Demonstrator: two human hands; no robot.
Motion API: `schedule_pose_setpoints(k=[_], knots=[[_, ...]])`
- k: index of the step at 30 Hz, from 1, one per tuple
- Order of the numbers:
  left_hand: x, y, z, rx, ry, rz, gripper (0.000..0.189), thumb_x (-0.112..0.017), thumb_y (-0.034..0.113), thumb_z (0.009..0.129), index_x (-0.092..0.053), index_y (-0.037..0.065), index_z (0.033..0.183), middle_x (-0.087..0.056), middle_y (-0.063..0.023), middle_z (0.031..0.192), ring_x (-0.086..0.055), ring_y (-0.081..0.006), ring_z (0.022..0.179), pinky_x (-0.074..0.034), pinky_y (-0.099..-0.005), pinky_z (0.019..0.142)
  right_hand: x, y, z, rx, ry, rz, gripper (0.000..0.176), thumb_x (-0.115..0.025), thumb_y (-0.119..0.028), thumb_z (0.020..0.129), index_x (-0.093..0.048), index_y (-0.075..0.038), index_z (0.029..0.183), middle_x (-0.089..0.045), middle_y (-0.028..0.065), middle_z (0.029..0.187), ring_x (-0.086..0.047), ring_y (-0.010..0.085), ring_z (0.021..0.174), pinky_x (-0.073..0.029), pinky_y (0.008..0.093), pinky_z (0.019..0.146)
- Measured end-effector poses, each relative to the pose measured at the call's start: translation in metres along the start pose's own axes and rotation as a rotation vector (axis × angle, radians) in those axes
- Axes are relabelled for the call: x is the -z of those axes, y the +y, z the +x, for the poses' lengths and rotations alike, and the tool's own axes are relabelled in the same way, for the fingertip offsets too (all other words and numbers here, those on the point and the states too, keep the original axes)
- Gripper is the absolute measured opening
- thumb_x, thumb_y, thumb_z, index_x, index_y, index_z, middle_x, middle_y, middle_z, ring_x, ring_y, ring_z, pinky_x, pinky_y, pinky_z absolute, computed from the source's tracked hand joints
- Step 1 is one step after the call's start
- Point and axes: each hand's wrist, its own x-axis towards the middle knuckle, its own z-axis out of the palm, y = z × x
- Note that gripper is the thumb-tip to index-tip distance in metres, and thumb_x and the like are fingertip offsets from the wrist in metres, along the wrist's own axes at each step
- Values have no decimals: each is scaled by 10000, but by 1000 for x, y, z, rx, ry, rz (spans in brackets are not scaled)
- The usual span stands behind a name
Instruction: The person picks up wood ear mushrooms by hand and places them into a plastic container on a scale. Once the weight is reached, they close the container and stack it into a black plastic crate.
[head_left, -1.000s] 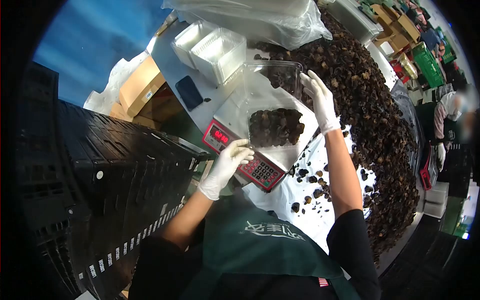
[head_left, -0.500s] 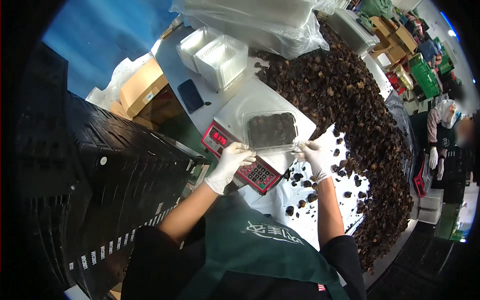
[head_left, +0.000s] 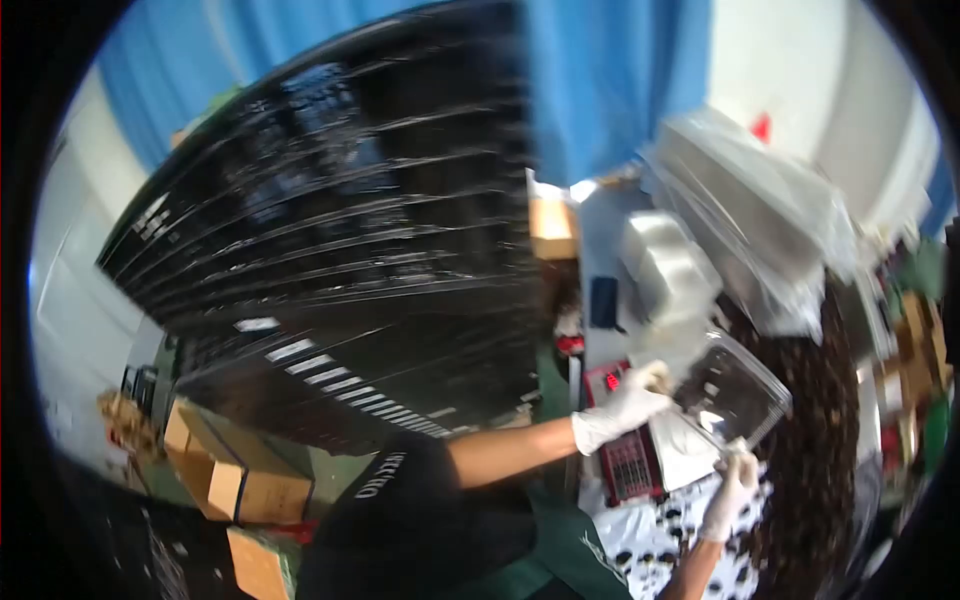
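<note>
A clear plastic clamshell box (head_left: pixel 738 392) with dark pieces inside is held tilted over the scale's white plate (head_left: pixel 685 450). My gloved left hand (head_left: pixel 628 405) has its fingers closed on the box's near left corner. At the lower right corner my gloved right hand (head_left: pixel 735 488) pinches the rim. Beneath my left hand is the red scale (head_left: pixel 628 465), with lit digits and a keypad. A heap of dark brown, fungus-like pieces (head_left: pixel 815 450) lies to the right, and several loose ones are scattered on a white sheet (head_left: pixel 650 525) near my right hand. Motion blurs the view.
Stacked clear tubs (head_left: pixel 665 265) and a dark phone (head_left: pixel 603 302) stand beyond the scale. Behind them are plastic-wrapped stacks (head_left: pixel 750 200). Tall black crates (head_left: pixel 400 200) rise at my left, and an open cardboard box (head_left: pixel 240 470) sits on the floor.
My view has swung left, bringing the black crates into the middle. The box has been lifted and tilted off the scale plate, with both hands still on it.
</note>
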Motion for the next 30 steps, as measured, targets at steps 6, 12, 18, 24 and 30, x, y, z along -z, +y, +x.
schedule_pose_setpoints(k=[6,12,18,24,30], knots=[[32,154,-32,-311,-173,120,504,-748,150,852,-493,39,1272,-584,-87,1141,-570,-171,1097,-463,-300,950,-28,-65,17,165,-335,518,160,-691,-119,902,-565,-57,978,-572,12,904,-552,119,850,-455,288,854],[10,208,-80,-657,-5,-277,1156,-846,368,755,-69,21,1537,-152,-172,1575,-258,-290,1435,-275,-447,1172,-113,-130,-13,261,-376,411,255,-714,-192,900,-564,-32,1029,-600,20,927,-571,104,840,-481,293,830],[104,340,-129,-1179,447,304,795,-738,165,857,-276,-5,1481,-448,-167,1428,-429,-256,1322,-354,-407,1119,-163,-192,-66,368,-795,389,745,-813,-320,801,-486,50,1359,-644,152,1179,-629,211,1021,-477,356,955],[200,484,-205,-1283,1399,1405,522,-584,111,943,-397,2,1418,-547,-140,1308,-492,-194,1241,-403,-343,1070,-161,-124,-57,71,-698,280,367,-639,-137,951,-574,59,1254,-689,134,1020,-649,157,875,-508,295,859],[418,563,-276,-509,1154,1467,701,-642,418,913,-432,-5,1431,-565,-168,1356,-556,-240,1208,-446,-326,1006,-167,-89,-60,-87,-737,254,206,-608,-99,960,-648,42,1105,-688,87,879,-616,111,742,-493,236,731]])
